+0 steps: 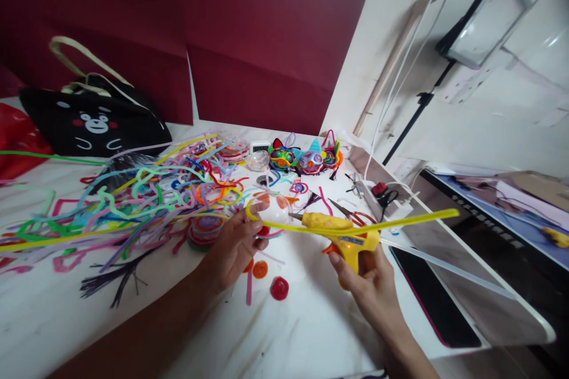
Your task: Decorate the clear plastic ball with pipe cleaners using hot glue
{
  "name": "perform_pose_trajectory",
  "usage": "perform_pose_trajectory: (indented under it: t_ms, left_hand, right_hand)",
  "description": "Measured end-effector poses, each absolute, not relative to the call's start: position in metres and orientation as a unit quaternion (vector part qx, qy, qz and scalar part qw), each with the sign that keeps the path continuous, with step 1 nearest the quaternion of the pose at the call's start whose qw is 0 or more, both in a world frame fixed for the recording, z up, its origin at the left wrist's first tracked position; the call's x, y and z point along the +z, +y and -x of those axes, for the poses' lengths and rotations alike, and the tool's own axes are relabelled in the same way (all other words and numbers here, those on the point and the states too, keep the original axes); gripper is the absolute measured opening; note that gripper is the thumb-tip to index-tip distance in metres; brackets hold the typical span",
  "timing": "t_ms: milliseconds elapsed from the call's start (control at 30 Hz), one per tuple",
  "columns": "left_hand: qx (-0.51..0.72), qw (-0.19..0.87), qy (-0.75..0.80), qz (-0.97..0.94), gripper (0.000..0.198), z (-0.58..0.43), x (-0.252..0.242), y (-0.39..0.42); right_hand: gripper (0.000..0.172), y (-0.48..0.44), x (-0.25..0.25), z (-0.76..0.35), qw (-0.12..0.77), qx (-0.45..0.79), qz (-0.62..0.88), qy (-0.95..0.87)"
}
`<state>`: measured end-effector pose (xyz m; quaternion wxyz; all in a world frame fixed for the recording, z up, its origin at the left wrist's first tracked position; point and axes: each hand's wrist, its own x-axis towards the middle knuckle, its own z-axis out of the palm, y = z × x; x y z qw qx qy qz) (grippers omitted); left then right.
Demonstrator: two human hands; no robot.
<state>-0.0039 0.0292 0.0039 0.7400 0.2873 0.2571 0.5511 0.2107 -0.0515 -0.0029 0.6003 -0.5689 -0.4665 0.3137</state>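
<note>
My right hand is wrapped round the handle of a yellow glue gun, whose nozzle points left. A clear glue stick sticks out of its back. My left hand is closed on a clear plastic ball with orange patches on it. The nozzle is close to the ball; whether they touch, I cannot tell. A long yellow pipe cleaner runs from the fingers of my left hand across the gun to the right. Below lie a red disc and an orange disc.
Tangled pipe cleaners cover the table's left side. Several decorated balls stand at the back, near scissors. A phone lies at the right edge, by a power strip. A black bag sits back left.
</note>
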Motion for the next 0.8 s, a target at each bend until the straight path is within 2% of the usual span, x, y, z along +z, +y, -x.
perform_pose_trajectory:
  t_ms: [300,567,800]
  left_hand:
    - [0.548,0.737,0.259,-0.299,0.038,0.004,0.01,0.026]
    - [0.542,0.739,0.257,-0.307,0.041,0.004,0.01,0.025]
    - [0.54,0.741,0.252,-0.307,0.04,0.004,0.008,0.025]
  right_hand:
    - [0.036,-0.06,-0.002,-0.205,0.555,0.337,0.571,-0.503]
    - [0.043,-0.065,-0.002,-0.192,0.593,0.327,0.545,-0.494]
    - [0.033,-0.066,0.001,-0.194,0.572,0.323,0.545,-0.522]
